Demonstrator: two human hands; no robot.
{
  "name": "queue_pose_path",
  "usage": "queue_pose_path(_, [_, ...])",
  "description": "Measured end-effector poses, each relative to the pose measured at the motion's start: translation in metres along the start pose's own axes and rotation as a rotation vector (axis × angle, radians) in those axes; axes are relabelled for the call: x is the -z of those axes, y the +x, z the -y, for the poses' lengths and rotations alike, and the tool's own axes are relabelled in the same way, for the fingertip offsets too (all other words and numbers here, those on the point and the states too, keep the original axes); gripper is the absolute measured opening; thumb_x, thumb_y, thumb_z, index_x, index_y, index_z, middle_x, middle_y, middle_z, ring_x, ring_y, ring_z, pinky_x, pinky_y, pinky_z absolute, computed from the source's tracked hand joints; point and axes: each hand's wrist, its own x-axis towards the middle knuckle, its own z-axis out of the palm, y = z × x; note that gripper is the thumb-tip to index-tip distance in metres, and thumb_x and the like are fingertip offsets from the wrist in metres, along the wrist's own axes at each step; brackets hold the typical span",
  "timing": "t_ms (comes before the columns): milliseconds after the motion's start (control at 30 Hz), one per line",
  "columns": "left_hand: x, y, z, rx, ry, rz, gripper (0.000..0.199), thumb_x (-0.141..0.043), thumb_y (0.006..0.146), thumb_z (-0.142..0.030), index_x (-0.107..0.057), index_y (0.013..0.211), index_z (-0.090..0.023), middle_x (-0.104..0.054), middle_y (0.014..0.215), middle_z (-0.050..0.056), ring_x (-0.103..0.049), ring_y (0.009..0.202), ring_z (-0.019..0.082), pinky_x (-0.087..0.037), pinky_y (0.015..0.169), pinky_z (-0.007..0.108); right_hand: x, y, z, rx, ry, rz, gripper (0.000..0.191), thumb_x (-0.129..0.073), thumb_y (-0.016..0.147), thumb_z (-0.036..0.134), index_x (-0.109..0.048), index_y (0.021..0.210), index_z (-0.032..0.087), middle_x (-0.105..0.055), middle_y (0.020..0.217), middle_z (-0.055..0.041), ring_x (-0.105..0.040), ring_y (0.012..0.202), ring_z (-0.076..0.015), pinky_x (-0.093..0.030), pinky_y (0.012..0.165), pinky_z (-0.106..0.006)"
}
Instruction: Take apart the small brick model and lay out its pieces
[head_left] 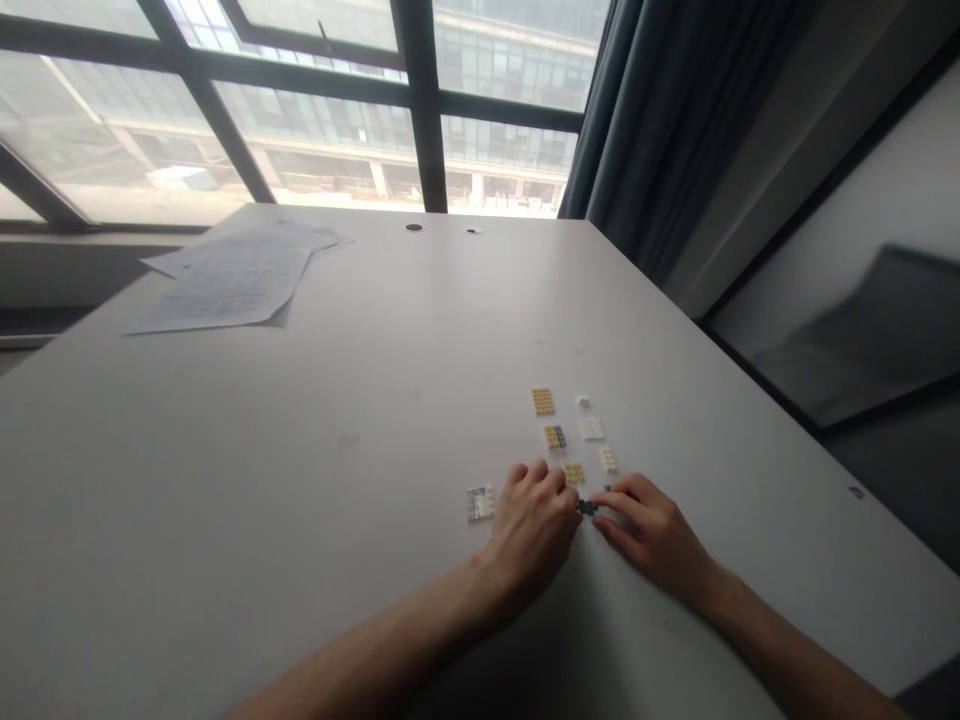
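Small dark blue toy bricks (587, 507) are pinched between my two hands just above or on the white table. My left hand (534, 515) is closed at their left end, its fingertips mostly hidden behind the knuckles. From the right, the thumb and index finger of my right hand (651, 525) close on the other end. Beyond the hands lie a yellow brick (574, 472), a yellow-and-grey brick piece (555, 437) and a yellow plate (543, 401). Left of my left hand sits a grey-and-white brick piece (479, 503), partly covered by that hand.
White pieces lie in a column to the right: a studded brick (608, 460), a flat tile (592, 429) and a small piece (583, 401). Paper sheets (232, 275) rest at the far left of the table (262, 480). A dark curtain (675, 120) hangs beyond the right edge.
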Motion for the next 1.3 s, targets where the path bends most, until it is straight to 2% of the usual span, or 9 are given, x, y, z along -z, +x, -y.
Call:
queue_pose_path(267, [-0.006, 0.003, -0.001, -0.017, -0.003, -0.029, 0.013, -0.058, 0.087, -0.023, -0.062, 0.075, -0.019, -0.061, 0.082, 0.005, -0.051, 0.084, 0.022, -0.038, 0.073, 0.038, -0.005, 0.002, 0.004, -0.008, -0.007, 0.031, 0.014, -0.053, 0.09, 0.021, -0.064, 0.099, 0.019, -0.058, 0.087, -0.0068, -0.057, 0.08, -0.0203, -0.051, 0.073, -0.035])
queue_pose_path(400, [0.002, 0.001, 0.002, -0.008, -0.014, -0.022, 0.008, -0.061, 0.085, -0.024, -0.063, 0.079, -0.019, -0.062, 0.085, 0.004, -0.051, 0.087, 0.023, -0.039, 0.074, 0.038, -0.005, 0.004, 0.005, -0.007, -0.011, 0.019, 0.015, -0.053, 0.09, 0.023, -0.063, 0.101, 0.019, -0.059, 0.088, -0.007, -0.057, 0.083, -0.0205, -0.051, 0.074, -0.036])
queue_pose_path(500, [0.018, -0.009, 0.017, 0.004, -0.03, -0.07, 0.009, -0.064, 0.083, -0.028, -0.064, 0.089, -0.02, -0.062, 0.09, 0.005, -0.052, 0.089, 0.023, -0.041, 0.077, 0.039, -0.004, 0.003, 0.006, -0.002, -0.023, -0.01, 0.017, -0.054, 0.09, 0.023, -0.063, 0.103, 0.019, -0.06, 0.088, -0.0073, -0.058, 0.084, -0.0211, -0.052, 0.076, -0.037])
queue_pose_path(600, [0.035, -0.026, 0.044, 0.035, -0.089, -0.155, 0.018, -0.066, 0.082, -0.029, -0.064, 0.098, -0.021, -0.063, 0.097, 0.006, -0.053, 0.09, 0.022, -0.044, 0.081, 0.04, -0.002, 0.003, 0.007, 0.014, -0.031, -0.047, 0.016, -0.054, 0.09, 0.022, -0.064, 0.102, 0.02, -0.061, 0.087, -0.0077, -0.058, 0.083, -0.0213, -0.053, 0.074, -0.037])
queue_pose_path(700, [0.043, -0.046, 0.07, 0.034, -0.169, -0.203, 0.023, -0.067, 0.08, -0.025, -0.063, 0.103, -0.02, -0.062, 0.104, 0.007, -0.056, 0.094, 0.021, -0.048, 0.085, 0.038, -0.003, 0.007, 0.01, 0.045, -0.017, -0.066, 0.016, -0.055, 0.089, 0.021, -0.064, 0.101, 0.02, -0.061, 0.087, -0.0077, -0.059, 0.082, -0.0211, -0.053, 0.074, -0.037])
queue_pose_path(833, [0.036, -0.065, 0.083, -0.004, -0.202, -0.171, 0.027, -0.065, 0.081, -0.023, -0.062, 0.108, -0.022, -0.061, 0.113, 0.009, -0.057, 0.102, 0.022, -0.051, 0.088, 0.039, -0.007, 0.016, 0.021, 0.123, 0.002, -0.033, 0.019, -0.055, 0.089, 0.021, -0.064, 0.105, 0.02, -0.064, 0.09, -0.0079, -0.061, 0.084, -0.0209, -0.053, 0.076, -0.037])
queue_pose_path(1033, [0.021, -0.071, 0.084, -0.1, -0.187, -0.184, 0.017, -0.059, 0.086, -0.021, -0.063, 0.103, -0.022, -0.064, 0.112, 0.008, -0.058, 0.101, 0.02, -0.05, 0.091, 0.037, -0.016, 0.037, 0.046, 0.298, -0.029, 0.042, 0.024, -0.051, 0.09, 0.015, -0.061, 0.111, 0.018, -0.068, 0.102, -0.0096, -0.062, 0.093, -0.0212, -0.052, 0.085, -0.038])
queue_pose_path(1233, [0.022, -0.073, 0.092, -0.19, -0.085, -0.241, 0.016, -0.055, 0.089, -0.018, -0.065, 0.101, -0.022, -0.065, 0.111, 0.008, -0.06, 0.1, 0.019, -0.051, 0.088, 0.035, -0.034, 0.058, 0.052, 0.404, -0.07, 0.064, 0.026, -0.047, 0.091, 0.011, -0.062, 0.111, 0.016, -0.068, 0.106, -0.0107, -0.062, 0.095, -0.0212, -0.051, 0.086, -0.037])
queue_pose_path(1300, [0.025, -0.075, 0.094, -0.234, -0.064, -0.222, 0.018, -0.052, 0.09, -0.017, -0.064, 0.103, -0.021, -0.066, 0.111, 0.008, -0.06, 0.102, 0.019, -0.052, 0.089, 0.035, -0.038, 0.061, 0.051, 0.422, -0.081, 0.091, 0.025, -0.046, 0.091, 0.01, -0.063, 0.109, 0.016, -0.069, 0.104, -0.0106, -0.062, 0.092, -0.0209, -0.051, 0.085, -0.036])
